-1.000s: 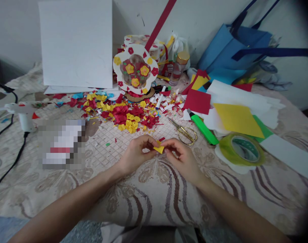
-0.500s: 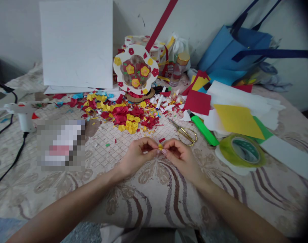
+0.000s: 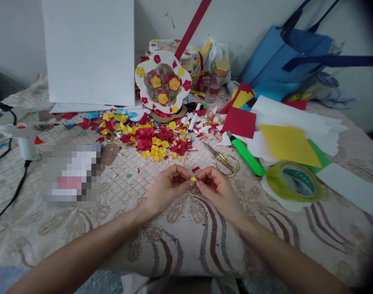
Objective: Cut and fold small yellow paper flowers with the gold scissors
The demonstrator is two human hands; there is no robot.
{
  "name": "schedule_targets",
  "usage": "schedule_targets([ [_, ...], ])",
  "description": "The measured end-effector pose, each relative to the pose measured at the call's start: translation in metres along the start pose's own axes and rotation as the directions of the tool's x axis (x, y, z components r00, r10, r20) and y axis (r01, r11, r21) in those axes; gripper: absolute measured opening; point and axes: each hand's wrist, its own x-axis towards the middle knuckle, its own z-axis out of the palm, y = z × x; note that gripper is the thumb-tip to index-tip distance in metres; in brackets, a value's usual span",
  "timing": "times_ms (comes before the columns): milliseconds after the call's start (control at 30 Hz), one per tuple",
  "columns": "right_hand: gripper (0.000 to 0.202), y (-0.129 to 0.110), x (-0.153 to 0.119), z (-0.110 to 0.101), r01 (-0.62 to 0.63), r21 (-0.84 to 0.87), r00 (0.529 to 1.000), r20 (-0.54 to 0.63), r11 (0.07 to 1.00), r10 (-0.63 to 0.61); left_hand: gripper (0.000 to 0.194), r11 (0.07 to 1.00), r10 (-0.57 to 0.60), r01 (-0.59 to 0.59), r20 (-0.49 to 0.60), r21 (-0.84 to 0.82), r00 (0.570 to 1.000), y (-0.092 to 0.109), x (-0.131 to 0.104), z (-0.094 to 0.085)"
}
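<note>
Between my fingertips is a small yellow paper piece (image 3: 193, 179), mostly covered by the fingers. My left hand (image 3: 170, 184) pinches it from the left, thumb against bent fingers. From the right, my right hand (image 3: 217, 188) pinches the same piece. Just beyond the fingers lies a red paper scrap (image 3: 195, 169). Gold-handled scissors (image 3: 224, 160) rest to the right of it, blades pointing away to the left. Further off is a heap of yellow paper flowers (image 3: 157, 150) and red paper flowers (image 3: 145, 139).
A flower-shaped decorated lantern (image 3: 182, 96) stands behind the heap. On the right are a green cutter knife (image 3: 246, 155), a tape roll (image 3: 273, 183), yellow paper (image 3: 289, 145) and a blue bag (image 3: 262, 57). A white glue gun (image 3: 27, 147) with a black cord stands left, near a blurred-out flat object (image 3: 72, 173).
Both hands keep pinching at the same spot. The yellow piece has turned slightly and shows a more pointed shape. The view has shifted a little.
</note>
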Motion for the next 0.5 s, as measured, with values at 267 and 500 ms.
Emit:
schedule_targets([
  [267, 0.008, 0.0007, -0.0006, 0.0003, 0.032, -0.006, 0.999, -0.012, 0.999, -0.032, 0.014, 0.995, 0.041, -0.039, -0.026, 0.088, 0.999, -0.0017, -0.0011, -0.0012],
  [500, 0.007, 0.0, -0.0007, 0.0009, 0.03, -0.009, 0.999, -0.015, 0.999, -0.03, 0.013, 0.997, 0.02, -0.017, -0.04, 0.073, 0.999, -0.0045, -0.001, -0.0007],
])
